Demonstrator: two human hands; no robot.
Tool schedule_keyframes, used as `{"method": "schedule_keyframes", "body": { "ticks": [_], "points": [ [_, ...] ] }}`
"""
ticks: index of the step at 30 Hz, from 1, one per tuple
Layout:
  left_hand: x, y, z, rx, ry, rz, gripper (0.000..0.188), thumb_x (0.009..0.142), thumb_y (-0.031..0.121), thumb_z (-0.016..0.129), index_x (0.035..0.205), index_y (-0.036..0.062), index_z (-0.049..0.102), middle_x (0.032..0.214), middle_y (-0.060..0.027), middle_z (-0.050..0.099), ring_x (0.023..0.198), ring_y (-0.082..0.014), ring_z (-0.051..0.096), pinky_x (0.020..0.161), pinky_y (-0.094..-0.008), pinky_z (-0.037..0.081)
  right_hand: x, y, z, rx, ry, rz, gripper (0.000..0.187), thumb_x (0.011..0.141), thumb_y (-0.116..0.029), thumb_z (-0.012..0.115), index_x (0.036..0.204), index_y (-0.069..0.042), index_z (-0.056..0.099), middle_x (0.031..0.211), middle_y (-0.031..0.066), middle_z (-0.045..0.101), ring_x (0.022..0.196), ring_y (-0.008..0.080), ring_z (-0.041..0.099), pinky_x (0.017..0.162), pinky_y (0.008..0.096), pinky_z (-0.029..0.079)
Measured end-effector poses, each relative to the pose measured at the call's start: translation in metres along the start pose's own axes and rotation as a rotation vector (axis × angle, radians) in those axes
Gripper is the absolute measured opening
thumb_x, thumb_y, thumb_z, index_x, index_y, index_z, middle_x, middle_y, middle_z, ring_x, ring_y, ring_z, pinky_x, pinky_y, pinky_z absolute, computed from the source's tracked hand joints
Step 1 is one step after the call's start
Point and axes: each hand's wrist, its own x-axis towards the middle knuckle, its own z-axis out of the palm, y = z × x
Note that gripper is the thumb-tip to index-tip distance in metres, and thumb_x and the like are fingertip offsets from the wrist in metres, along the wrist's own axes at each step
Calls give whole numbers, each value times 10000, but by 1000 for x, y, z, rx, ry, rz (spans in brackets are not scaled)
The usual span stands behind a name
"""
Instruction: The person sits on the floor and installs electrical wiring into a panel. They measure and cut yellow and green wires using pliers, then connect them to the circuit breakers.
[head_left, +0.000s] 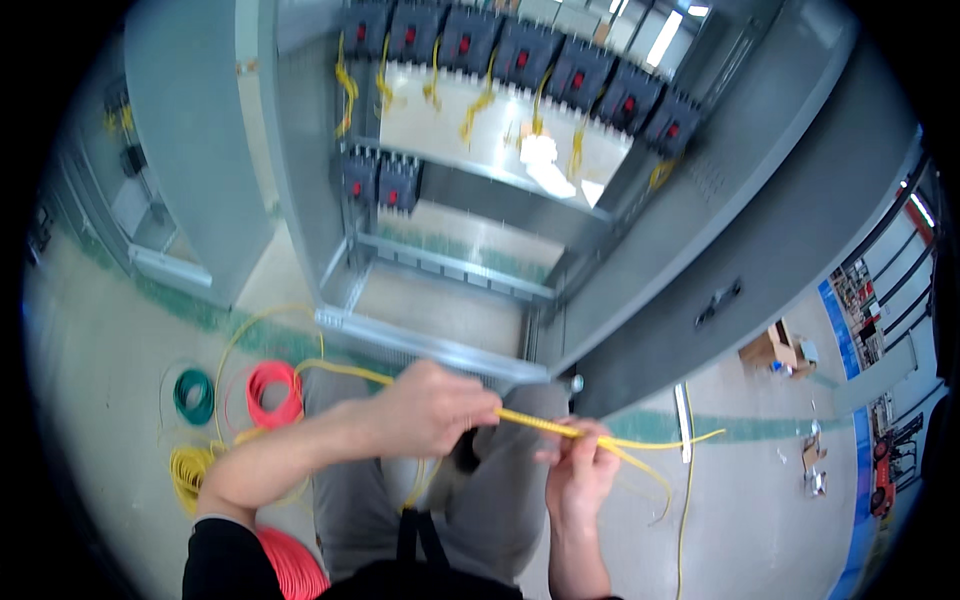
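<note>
Above my lap, my left hand is closed with its fingers pinched on a yellow wire, whose length trails off to the left toward the floor. Between my hands runs a straight yellow stretch with small dark marks or ridges along it; I cannot tell whether it is bundled wire or a sleeve. My right hand pinches the other end of that stretch between thumb and fingers. Beyond the right fingers two loose yellow wire ends fan out, one nearly straight, one curving down.
An open grey cabinet stands ahead, with a row of dark breakers with red switches and yellow wires hanging from them. Its door swings out at right. Green, red and yellow wire coils lie at left.
</note>
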Motion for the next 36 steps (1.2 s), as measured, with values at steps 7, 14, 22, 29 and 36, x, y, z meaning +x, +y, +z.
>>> {"method": "schedule_keyframes", "body": {
  "ticks": [7, 14, 22, 29, 36],
  "points": [
    [-1, -2, -8, 190, 2, 39, 93, 825, 121, 678, 818, 61, 607, 653, -72, 564, 588, -273, 613, 499, -389, 466, 34, -60, 48, -1219, -639, -726, 201, 920, -134, 613, 1023, 36, 639, 893, 187, 662, 764, 293, 686, 627, 358, 555],
    [0, -3, -21, 265, 119, 47, 81, 834, 114, 674, 885, 61, 640, 677, -69, 587, 605, -264, 626, 516, -390, 487, 75, -48, 64, -1340, -881, -588, 119, 799, -45, 625, 914, -18, 613, 677, 149, 635, 605, 327, 646, 510, 430, 500],
    [-72, -65, -87, 112, 802, -583, 152, 934, 115, 599, 943, -21, 666, 654, -34, 564, 596, -108, 532, 539, -245, 418, 153, -156, 108, -1399, -740, -643, 79, 859, -29, 587, 833, 20, 643, 670, 205, 617, 567, 319, 625, 540, 413, 487],
    [87, -21, -234, 711, 908, 50, 197, 935, 123, 639, 1014, -50, 694, 768, -46, 681, 679, -77, 561, 622, -225, 457, 248, -236, 167, -1287, -432, -563, 273, 958, -218, 553, 912, 1, 708, 636, -12, 535, 536, 70, 408, 481, 287, 335],
    [187, -133, -257, 656, 689, -117, 243, 907, 291, 657, 1046, 103, 722, 826, -77, 706, 741, -195, 640, 658, -310, 500, 372, -216, 182, -1356, -399, -354, 282, 934, -251, 586, 901, 9, 689, 657, -11, 546, 521, 59, 397, 449, 242, 298]
  ]
}}
